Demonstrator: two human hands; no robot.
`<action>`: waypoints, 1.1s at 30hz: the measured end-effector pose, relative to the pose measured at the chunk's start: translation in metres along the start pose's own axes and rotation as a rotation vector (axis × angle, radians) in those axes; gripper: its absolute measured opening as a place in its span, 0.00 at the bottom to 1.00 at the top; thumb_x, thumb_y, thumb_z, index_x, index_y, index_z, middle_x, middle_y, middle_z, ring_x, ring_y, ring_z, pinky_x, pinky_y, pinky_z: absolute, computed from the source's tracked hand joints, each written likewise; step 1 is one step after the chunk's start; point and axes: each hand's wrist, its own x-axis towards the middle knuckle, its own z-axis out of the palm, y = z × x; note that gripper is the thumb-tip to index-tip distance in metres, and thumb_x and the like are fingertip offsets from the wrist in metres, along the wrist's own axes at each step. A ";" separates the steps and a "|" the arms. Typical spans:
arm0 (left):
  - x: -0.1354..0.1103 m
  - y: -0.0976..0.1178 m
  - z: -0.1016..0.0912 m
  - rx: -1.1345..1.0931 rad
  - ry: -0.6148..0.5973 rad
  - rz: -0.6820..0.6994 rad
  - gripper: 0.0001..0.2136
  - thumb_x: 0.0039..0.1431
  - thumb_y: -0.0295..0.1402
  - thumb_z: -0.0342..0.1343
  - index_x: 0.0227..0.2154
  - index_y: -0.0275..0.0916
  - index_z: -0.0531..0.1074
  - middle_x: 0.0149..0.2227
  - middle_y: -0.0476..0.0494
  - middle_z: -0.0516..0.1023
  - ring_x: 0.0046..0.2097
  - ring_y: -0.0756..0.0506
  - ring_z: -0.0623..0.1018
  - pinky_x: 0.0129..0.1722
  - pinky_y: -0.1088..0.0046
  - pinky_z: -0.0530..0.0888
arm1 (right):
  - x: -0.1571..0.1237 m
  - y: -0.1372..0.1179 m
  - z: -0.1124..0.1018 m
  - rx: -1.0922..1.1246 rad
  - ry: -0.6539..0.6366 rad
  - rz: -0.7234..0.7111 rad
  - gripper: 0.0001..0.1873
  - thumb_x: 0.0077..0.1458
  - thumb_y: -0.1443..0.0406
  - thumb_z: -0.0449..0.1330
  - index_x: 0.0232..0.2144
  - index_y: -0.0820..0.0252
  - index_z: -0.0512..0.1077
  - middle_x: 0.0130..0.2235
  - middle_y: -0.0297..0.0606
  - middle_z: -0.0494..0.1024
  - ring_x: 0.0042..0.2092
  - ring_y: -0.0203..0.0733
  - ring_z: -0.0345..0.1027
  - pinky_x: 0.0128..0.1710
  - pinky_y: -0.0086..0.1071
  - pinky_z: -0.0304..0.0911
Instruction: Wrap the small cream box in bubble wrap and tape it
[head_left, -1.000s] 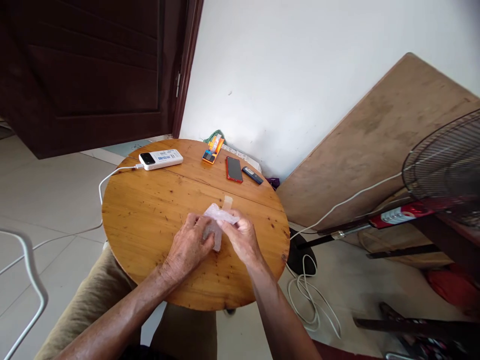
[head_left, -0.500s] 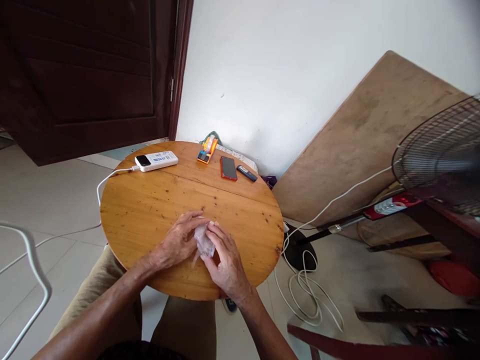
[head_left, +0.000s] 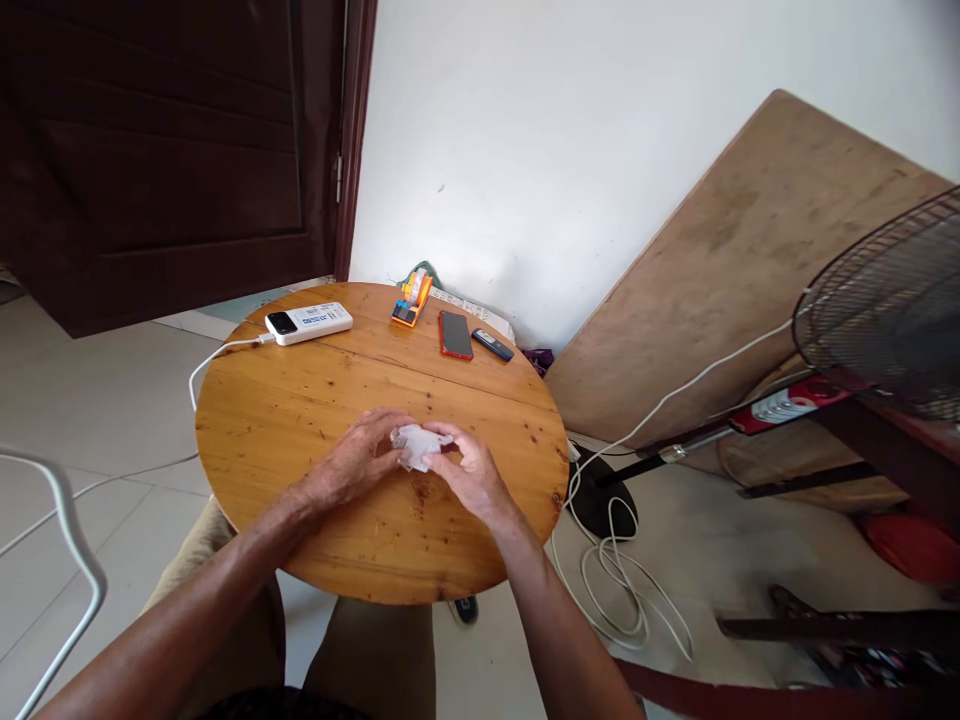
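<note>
Over the middle of a round wooden table (head_left: 300, 400) I hold a small, crumpled, whitish translucent piece of plastic (head_left: 417, 446), which looks like a thin bag or wrap. My left hand (head_left: 365, 452) pinches its left side between thumb and fingers. On the right side, my right hand (head_left: 470, 470) grips it with thumb and fingertips. Whether anything lies inside the folds cannot be made out.
Along the table's far side lie a white power bank (head_left: 309, 323) with a cable, an orange tape dispenser (head_left: 412, 298), a red-edged phone (head_left: 455, 335) and a dark handheld device (head_left: 493, 345). A standing fan (head_left: 885, 310) and coiled white cable (head_left: 622, 590) are on the right.
Both hands have shifted slightly up the table. The plastic, upright and longer before, is now flatter and more bunched, and my right hand has turned so its thumb faces the left hand.
</note>
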 end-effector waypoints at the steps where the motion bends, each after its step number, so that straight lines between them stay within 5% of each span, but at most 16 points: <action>1: 0.006 0.001 0.000 -0.035 -0.013 -0.042 0.16 0.56 0.33 0.54 0.47 0.39 0.74 0.49 0.40 0.77 0.50 0.42 0.75 0.53 0.63 0.71 | 0.006 0.003 -0.002 0.091 -0.026 0.058 0.18 0.50 0.64 0.63 0.45 0.57 0.75 0.44 0.38 0.81 0.43 0.43 0.75 0.47 0.37 0.68; 8: 0.042 0.004 0.008 0.154 -0.039 -0.282 0.16 0.57 0.41 0.49 0.37 0.35 0.75 0.30 0.46 0.76 0.32 0.46 0.72 0.32 0.72 0.67 | 0.032 0.013 -0.005 0.388 -0.067 0.235 0.21 0.52 0.54 0.63 0.45 0.59 0.74 0.35 0.35 0.80 0.33 0.39 0.73 0.31 0.30 0.68; 16: 0.048 0.007 0.018 0.190 0.066 -0.328 0.14 0.57 0.36 0.47 0.36 0.36 0.76 0.30 0.45 0.75 0.32 0.46 0.71 0.33 0.71 0.63 | 0.026 0.021 0.001 0.325 -0.059 0.160 0.28 0.43 0.62 0.69 0.48 0.57 0.70 0.47 0.36 0.78 0.45 0.42 0.73 0.45 0.34 0.69; 22: 0.039 0.007 0.001 -0.243 -0.044 -0.349 0.20 0.55 0.48 0.51 0.34 0.34 0.76 0.31 0.44 0.78 0.32 0.44 0.74 0.31 0.71 0.68 | 0.023 0.010 0.004 0.488 -0.106 0.286 0.23 0.46 0.58 0.67 0.45 0.58 0.72 0.39 0.36 0.80 0.40 0.42 0.75 0.38 0.33 0.70; 28: 0.034 0.004 -0.007 -0.520 -0.189 -0.370 0.22 0.47 0.40 0.61 0.45 0.35 0.75 0.42 0.42 0.81 0.42 0.41 0.78 0.41 0.68 0.73 | 0.019 0.003 0.008 0.328 -0.027 0.298 0.17 0.49 0.56 0.64 0.39 0.59 0.75 0.31 0.34 0.79 0.29 0.37 0.70 0.22 0.26 0.62; 33: 0.034 0.000 -0.003 -0.479 -0.158 -0.303 0.24 0.50 0.43 0.61 0.49 0.35 0.74 0.46 0.40 0.81 0.45 0.40 0.78 0.43 0.67 0.73 | 0.020 0.008 0.010 0.155 0.068 0.240 0.21 0.50 0.55 0.63 0.44 0.60 0.76 0.38 0.38 0.81 0.37 0.41 0.74 0.33 0.30 0.68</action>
